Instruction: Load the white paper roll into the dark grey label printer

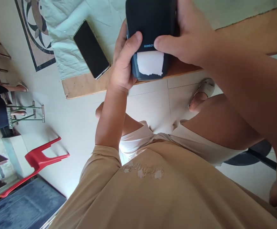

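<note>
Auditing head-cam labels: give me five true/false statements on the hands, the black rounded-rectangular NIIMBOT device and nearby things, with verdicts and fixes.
1. The left hand and right hand are both on the black rounded-rectangular NIIMBOT device. True.
2. The white paper piece on the device has a straight, clean lower edge. False: that edge is ragged.
3. The right thumb lies by the blue lettering. True.
4. The black-screened rectangular phone is in the left hand. False: it lies apart, largely on the pale green cloth.
5. The plastic-looking chair is blue. False: it is red.
</note>
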Demonstrator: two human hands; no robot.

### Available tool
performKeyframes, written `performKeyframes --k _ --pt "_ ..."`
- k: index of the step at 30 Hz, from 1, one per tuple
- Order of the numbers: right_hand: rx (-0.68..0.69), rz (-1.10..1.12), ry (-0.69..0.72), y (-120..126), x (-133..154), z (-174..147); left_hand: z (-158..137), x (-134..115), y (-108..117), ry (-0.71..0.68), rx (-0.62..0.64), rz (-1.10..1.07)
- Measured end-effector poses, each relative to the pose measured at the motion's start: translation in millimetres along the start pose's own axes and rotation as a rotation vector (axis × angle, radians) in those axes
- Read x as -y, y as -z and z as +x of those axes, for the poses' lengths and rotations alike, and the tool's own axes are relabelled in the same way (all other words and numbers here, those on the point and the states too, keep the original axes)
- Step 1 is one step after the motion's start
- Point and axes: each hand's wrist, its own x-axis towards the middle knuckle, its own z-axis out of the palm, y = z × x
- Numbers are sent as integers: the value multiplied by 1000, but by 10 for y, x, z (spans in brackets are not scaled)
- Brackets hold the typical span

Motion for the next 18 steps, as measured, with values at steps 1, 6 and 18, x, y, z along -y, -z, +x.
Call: performKeyframes --k 1,6,18 --pt "-2 -9 18 0 -12 9 2 -12 21 14 7 6" --pt "-18 -22 83 -19 -127 61 38 -25 92 75 60 70" --pt "-23 4 9 26 -73 -26 -74 -119 -107 4 -132 -187"
